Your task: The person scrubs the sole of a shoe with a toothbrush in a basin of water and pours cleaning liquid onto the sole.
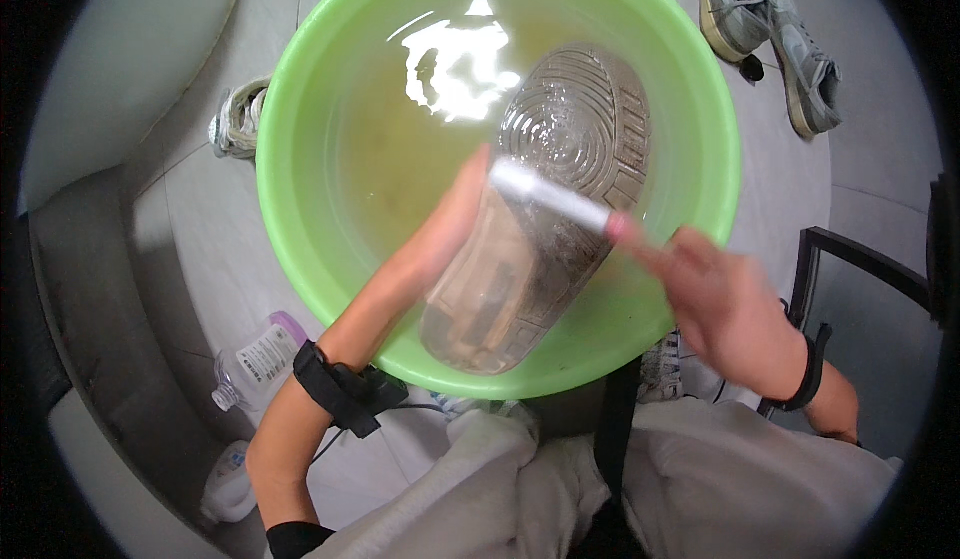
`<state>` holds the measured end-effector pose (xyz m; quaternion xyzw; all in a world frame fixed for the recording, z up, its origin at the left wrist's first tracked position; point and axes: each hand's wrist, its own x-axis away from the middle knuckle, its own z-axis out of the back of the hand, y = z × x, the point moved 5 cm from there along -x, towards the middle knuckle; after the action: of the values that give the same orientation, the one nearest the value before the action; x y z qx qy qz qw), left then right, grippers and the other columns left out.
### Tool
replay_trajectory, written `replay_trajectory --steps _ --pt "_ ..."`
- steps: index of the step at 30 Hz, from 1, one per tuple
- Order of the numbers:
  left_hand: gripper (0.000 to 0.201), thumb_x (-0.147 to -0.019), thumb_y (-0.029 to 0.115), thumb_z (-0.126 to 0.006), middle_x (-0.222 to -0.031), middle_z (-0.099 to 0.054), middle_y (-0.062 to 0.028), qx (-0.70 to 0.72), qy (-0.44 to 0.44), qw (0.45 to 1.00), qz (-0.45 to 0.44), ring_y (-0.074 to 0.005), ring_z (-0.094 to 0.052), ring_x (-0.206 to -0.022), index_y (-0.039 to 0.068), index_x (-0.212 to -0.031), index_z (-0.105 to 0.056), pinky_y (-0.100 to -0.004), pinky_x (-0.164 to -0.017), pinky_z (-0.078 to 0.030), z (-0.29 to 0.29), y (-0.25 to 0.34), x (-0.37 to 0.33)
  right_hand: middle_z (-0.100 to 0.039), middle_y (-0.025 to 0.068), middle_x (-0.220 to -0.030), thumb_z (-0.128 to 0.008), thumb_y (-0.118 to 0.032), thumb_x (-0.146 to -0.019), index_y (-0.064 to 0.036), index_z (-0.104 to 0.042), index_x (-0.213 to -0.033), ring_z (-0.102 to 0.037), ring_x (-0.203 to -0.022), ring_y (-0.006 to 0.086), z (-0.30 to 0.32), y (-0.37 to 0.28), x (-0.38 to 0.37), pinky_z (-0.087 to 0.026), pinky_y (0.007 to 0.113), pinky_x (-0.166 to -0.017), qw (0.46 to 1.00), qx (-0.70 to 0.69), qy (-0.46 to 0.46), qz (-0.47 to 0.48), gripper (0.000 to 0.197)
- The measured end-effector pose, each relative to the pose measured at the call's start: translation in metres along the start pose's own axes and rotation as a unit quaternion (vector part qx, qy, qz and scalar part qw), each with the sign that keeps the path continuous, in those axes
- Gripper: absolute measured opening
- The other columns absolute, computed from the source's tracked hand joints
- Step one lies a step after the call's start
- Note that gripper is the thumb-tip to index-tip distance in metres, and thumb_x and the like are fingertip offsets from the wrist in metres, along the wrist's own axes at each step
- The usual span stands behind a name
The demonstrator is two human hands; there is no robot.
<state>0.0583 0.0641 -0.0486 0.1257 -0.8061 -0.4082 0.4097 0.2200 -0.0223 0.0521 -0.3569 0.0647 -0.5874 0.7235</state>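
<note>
A wet shoe (575,109) is held sole up over a green basin (285,149), its ridged tread dark at the far end and tan toward me. My left hand (468,199) grips it along the left side; most of its fingers are hidden behind the shoe. In my right hand (715,299) is a brush (560,199) with a white and pink body, blurred by motion. The fingers wrap round the handle's end. Across the middle of the sole lies the brush head, its bristles not visible. Cloudy yellowish water (400,189) fills the basin, with a bright reflection on it.
Two grey sneakers (765,39) stand on the tiled floor at the far right. Another shoe (240,119) sits left of the basin. A clear bottle with a purple end (262,364) and a white bottle (230,484) lie at lower left. A black frame (865,259) stands at right.
</note>
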Motion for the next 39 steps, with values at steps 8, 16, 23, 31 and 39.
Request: replay_trajectory --steps 8,16,23,31,39 --pt "0.053 -0.097 0.041 -0.027 -0.129 -0.045 -0.0108 -0.045 -0.022 0.999 -0.007 -0.0175 -0.048 -0.114 0.004 -0.134 -0.033 -0.0330 -0.097 -0.041 0.004 -0.001 0.005 -0.049 0.0094 -0.075 -0.053 0.005 -0.071 -0.0199 -0.041 -0.134 -0.054 -0.062 0.0261 -0.014 -0.014 0.002 -0.048 0.035 -0.056 0.992 -0.009 -0.104 0.075 0.069" --pt "0.054 -0.097 0.044 -0.026 -0.124 -0.049 -0.0075 0.081 0.123 0.981 0.130 -0.0160 -0.050 -0.109 0.005 -0.131 -0.039 -0.0310 -0.096 -0.040 -0.011 0.005 0.004 -0.045 0.0124 -0.072 -0.051 0.013 -0.071 -0.0163 -0.044 -0.132 -0.047 -0.055 0.0244 -0.024 -0.015 0.012 -0.041 0.030 -0.053 0.980 -0.042 -0.106 0.162 0.068" --pt "0.055 -0.097 0.045 -0.023 -0.123 -0.050 -0.0088 0.084 0.061 0.991 0.090 -0.0173 -0.052 -0.107 0.006 -0.132 -0.038 -0.0321 -0.092 -0.043 -0.008 0.001 0.003 -0.048 0.0091 -0.069 -0.055 0.002 -0.071 -0.0180 -0.039 -0.135 -0.052 -0.048 0.0249 0.018 0.032 -0.008 -0.043 0.036 -0.045 0.995 -0.002 0.088 0.043 0.068" --pt "0.057 -0.096 0.046 -0.024 -0.125 -0.049 -0.0084 0.107 0.043 0.990 0.086 -0.0180 -0.052 -0.108 0.005 -0.134 -0.036 -0.0323 -0.094 -0.042 -0.012 0.003 0.004 -0.047 0.0123 -0.070 -0.055 -0.003 -0.070 -0.0128 -0.042 -0.132 -0.053 -0.050 0.0282 0.020 0.039 -0.001 -0.044 0.036 -0.046 0.995 0.026 0.092 0.036 0.064" --pt "0.057 -0.096 0.047 -0.024 -0.125 -0.048 -0.0070 0.093 0.036 0.992 0.080 -0.0163 -0.051 -0.109 0.006 -0.134 -0.036 -0.0306 -0.094 -0.042 -0.013 0.005 0.006 -0.044 0.0073 -0.065 -0.052 0.000 -0.070 -0.0167 -0.043 -0.133 -0.045 -0.043 0.0175 0.007 0.017 0.014 -0.042 0.030 -0.041 0.994 0.055 -0.041 0.089 0.066"
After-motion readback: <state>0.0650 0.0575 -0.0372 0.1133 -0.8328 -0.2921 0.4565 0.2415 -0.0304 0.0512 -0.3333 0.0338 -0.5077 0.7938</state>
